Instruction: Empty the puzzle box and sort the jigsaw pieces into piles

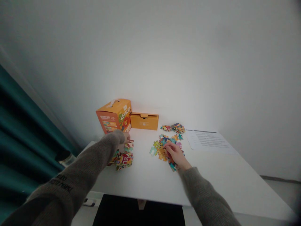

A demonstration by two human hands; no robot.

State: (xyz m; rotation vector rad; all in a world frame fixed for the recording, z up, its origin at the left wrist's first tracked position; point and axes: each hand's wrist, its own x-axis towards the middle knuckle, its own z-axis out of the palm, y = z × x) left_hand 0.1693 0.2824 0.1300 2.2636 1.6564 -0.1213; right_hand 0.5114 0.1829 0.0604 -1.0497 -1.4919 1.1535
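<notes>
Your right hand (176, 154) was over the loose puzzle pieces (162, 153) on the white surface (145, 179), fingers drawn narrow and touching the heap; whether they pinched a piece, you couldn't tell. Your left hand (127, 138) reached to the far edge of the left pieces (124, 159), near the big orange box (115, 114); its fingers were partly hidden, spread unclear, perhaps on a piece. The flat box (144, 121) stood beside the big one. Another pile (178, 128) lay behind the heap, left of the printed sheets (208, 139).

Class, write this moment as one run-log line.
left hand: at left pieces | right hand: at right pile | boxes: side by side
</notes>
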